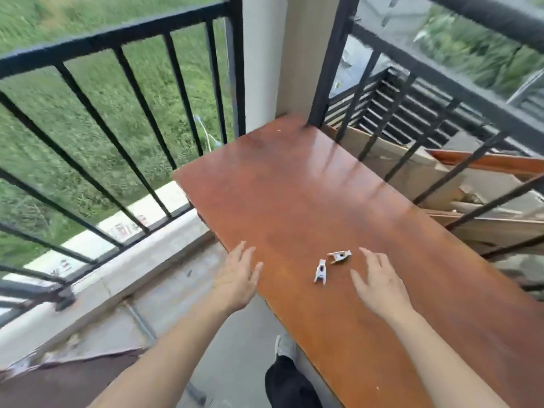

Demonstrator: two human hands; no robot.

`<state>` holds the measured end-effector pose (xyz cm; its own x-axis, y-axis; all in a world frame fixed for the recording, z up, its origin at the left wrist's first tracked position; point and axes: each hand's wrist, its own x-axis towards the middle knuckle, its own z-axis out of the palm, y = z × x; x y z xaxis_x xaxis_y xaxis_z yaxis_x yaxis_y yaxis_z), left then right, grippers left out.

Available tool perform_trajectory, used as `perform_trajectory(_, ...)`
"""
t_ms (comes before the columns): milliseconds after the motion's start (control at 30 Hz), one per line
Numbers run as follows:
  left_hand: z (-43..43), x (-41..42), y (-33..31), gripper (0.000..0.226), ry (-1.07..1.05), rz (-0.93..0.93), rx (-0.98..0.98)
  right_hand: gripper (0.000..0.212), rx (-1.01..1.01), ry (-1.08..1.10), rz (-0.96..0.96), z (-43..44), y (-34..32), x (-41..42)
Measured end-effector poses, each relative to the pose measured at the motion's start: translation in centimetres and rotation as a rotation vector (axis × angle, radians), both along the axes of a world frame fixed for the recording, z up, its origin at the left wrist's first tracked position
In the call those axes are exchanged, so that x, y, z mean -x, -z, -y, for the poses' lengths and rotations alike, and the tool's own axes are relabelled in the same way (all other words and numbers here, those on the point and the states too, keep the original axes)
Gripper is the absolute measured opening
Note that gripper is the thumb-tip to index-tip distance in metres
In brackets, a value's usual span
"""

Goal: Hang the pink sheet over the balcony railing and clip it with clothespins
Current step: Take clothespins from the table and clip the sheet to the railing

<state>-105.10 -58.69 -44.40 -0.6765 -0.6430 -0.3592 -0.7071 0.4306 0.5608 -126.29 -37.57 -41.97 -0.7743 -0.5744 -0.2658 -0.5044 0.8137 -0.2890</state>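
Tabletop (294, 187) of glossy reddish wood fills mid-frame in your balcony corner, with black railing (112, 42) across the upper frame. Left clothespin (320, 271) and right clothespin (339, 256) lie at lower centre between your left hand (237, 282) and right hand (379, 285), both spread and holding nothing.

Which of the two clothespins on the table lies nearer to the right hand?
The far clothespin, lying crosswise by the right hand; the near clothespin sits further left.

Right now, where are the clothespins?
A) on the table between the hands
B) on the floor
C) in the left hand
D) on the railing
A: near clothespin and far clothespin lie on the table, between left hand and right hand.
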Motion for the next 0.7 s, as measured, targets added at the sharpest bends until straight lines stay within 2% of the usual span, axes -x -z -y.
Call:
perform_trajectory(300, -2.6, 6.2, 8.3, 0.053, 0.126, 0.194, -0.088, 0.055, -0.178, -0.066, 0.277, 2.1, 8.8, 4.7)
perform_trajectory(400, -3.3, 5.9, 10.6, 0.054, 0.162, 0.285, -0.087, 0.069, -0.217, -0.067, 0.344, 2.7, 11.1, 4.0)
perform_trajectory(500, -3.9, 5.4, 12.1, 0.055, 0.197, 0.319, -0.039, 0.08, -0.265, -0.04, 0.295, 3.2, 12.6, 3.5)
perform_trajectory(567, -4.1, 5.4, 12.4, 0.053, 0.206, 0.335, -0.035, 0.071, -0.272, -0.036, 0.274, 3.4, 13.3, 3.5)
perform_trajectory(700, -3.4, 5.6, 11.6, 0.053, 0.185, 0.375, -0.084, 0.037, -0.254, -0.061, 0.305, 4.1, 13.4, 3.7)
